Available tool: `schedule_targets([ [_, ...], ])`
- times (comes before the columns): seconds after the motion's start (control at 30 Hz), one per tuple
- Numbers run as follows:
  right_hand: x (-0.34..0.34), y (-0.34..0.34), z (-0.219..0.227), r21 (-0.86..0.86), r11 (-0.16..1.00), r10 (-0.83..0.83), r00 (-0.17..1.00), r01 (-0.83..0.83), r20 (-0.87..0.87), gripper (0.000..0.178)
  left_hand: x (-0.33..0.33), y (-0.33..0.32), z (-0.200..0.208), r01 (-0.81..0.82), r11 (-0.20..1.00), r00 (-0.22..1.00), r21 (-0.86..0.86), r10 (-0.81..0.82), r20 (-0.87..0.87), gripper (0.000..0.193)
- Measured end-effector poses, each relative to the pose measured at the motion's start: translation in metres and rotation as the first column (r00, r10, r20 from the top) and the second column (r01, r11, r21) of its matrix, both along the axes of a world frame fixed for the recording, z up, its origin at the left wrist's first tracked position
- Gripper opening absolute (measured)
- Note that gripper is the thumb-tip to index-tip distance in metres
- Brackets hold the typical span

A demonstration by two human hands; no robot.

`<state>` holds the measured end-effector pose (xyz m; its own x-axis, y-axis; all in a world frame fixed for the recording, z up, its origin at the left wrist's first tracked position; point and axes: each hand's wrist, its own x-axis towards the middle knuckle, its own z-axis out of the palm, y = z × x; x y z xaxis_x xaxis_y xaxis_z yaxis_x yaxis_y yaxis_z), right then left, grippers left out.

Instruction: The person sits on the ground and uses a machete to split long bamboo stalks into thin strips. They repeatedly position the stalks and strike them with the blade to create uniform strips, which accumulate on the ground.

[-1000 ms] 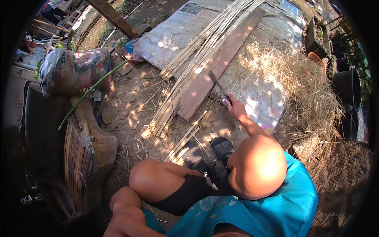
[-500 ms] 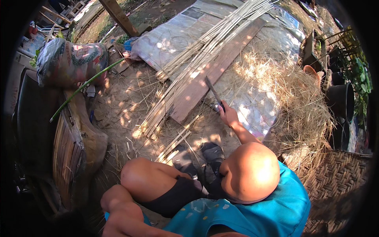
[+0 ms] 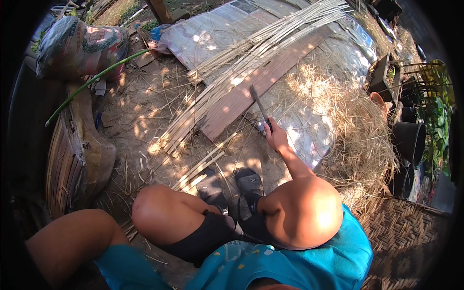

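Observation:
My right hand (image 3: pixel 276 137) is closed round the handle of a knife (image 3: pixel 259 103). Its long, dark blade points up and away, with the tip over the edge of a reddish-brown plank (image 3: pixel 227 118). Along the plank's left side lies a long bundle of pale split strips (image 3: pixel 212 99), probably bamboo. A few shorter strips (image 3: pixel 200 169) rest on the ground just beyond my feet. My left arm (image 3: pixel 79 239) bends out at the lower left, and its hand is outside the picture.
Loose shavings (image 3: pixel 355 125) are heaped right of the plank, partly over a printed sheet (image 3: pixel 193 46). A stuffed sack (image 3: pixel 79 48), a green stalk (image 3: pixel 96 79) and a curved wooden piece (image 3: pixel 94 150) stand left. Black pots (image 3: pixel 409 141) and a woven mat (image 3: pixel 401 237) are at right.
My left elbow has swung outward to the left, and its forearm now reaches out of the picture. The view has shifted slightly. My right hand keeps its hold on the knife.

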<state>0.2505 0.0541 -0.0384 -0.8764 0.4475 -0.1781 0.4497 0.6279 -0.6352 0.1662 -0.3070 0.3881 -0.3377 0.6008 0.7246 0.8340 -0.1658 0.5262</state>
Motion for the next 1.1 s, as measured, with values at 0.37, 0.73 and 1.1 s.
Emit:
schedule_targets([
  [0.37,-0.006,-0.014,0.003,0.021,0.999,-0.026,0.999,0.025,0.035,0.054,-0.002,0.008,0.032,0.039,0.999,0.994,-0.038,-0.043,-0.096,0.036],
  [0.73,0.014,-0.017,0.018,0.120,0.993,0.026,0.998,-0.019,-0.050,0.050,-0.001,0.004,0.033,0.033,0.998,0.994,-0.054,-0.038,-0.102,0.035],
  [1.1,0.005,0.000,0.027,0.040,0.999,0.000,0.998,-0.003,0.062,0.051,-0.067,0.047,0.048,-0.020,0.997,0.996,0.073,0.026,-0.086,0.034],
])
